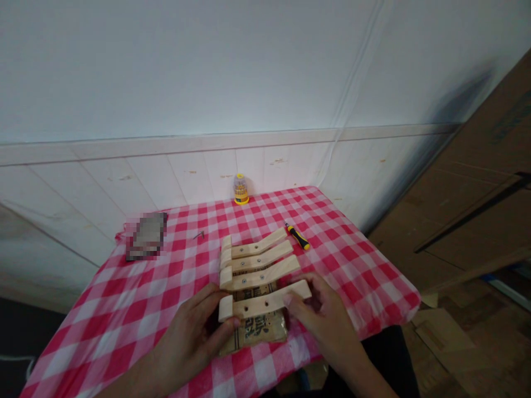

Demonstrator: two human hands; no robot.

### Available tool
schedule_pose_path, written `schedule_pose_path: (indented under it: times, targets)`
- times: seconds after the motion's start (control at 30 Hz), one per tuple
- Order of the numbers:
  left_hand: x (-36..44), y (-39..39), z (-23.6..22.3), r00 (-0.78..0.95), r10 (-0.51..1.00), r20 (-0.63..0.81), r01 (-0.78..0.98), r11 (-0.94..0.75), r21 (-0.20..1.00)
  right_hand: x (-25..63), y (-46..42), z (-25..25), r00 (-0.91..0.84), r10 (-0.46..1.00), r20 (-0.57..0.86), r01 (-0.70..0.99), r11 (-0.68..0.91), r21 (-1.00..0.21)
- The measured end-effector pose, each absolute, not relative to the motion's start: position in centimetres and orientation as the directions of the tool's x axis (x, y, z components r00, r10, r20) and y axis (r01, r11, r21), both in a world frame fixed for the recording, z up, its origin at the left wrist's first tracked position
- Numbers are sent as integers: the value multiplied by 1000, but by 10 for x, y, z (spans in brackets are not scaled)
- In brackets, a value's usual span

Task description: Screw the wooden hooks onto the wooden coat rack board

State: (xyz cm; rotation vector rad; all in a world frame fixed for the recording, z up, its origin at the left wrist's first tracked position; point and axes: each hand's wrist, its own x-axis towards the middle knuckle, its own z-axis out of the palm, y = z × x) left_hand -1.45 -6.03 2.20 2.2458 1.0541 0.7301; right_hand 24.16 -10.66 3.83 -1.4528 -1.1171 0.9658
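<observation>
The nearest pale wooden piece [257,305], a bar with two dark holes and a raised block at its left end, is held between my two hands. My left hand [199,326] grips the block end, thumb in front and fingers behind. Around the right end my right hand [321,312] is closed, thumb on top. Beyond it lie three similar wooden pieces [265,272] side by side, with metal screw heads showing in their holes. Under them is a brown package [263,327] with dark printed characters, partly covered.
A yellow and black screwdriver [299,237] lies right of the wooden pieces. Small hex keys [199,235] lie to the left, and a blurred-out flat object [147,236] is farther left. A yellow-capped bit container [240,190] stands by the wall. Checkered cloth [352,265] covers the table.
</observation>
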Motion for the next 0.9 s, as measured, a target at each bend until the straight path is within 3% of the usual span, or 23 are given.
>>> schedule_pose_path:
  times: [0.13,0.33,0.9]
  targets:
    - [-15,-60,21,560,787,260,484,-565,669,259,-116,53,376,925,63,169,-1,-986]
    - [-16,-59,19,564,769,302,462,-597,656,281,-123,63,432,892,133,263,16,-965]
    - [-16,-59,18,549,787,279,490,-575,656,264,-127,41,291,945,149,261,72,-963]
